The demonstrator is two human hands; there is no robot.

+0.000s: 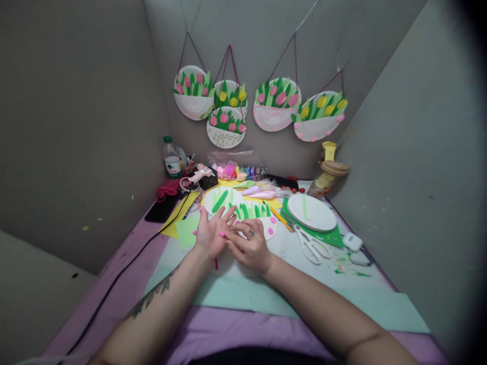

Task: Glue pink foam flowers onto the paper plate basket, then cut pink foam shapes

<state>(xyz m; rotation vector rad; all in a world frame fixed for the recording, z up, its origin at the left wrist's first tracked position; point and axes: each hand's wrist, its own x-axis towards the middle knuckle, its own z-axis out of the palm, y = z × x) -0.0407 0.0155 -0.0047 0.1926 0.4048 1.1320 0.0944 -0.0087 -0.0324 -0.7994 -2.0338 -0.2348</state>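
Right hand curls, grip unclear, beside pink clay ball over open-fingered left hand; light pressure should spare its shape.

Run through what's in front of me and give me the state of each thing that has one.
Left hand: open, palm up
Right hand: fingers bent, beside left palm
Pink ball: at left palm, by right fingertips
Scissors: lying down, blades unclear
Green-capped bottle: upright, cap on
Phone: flat, screen dark
Glue gun: set down
Wall baskets: hanging from cords
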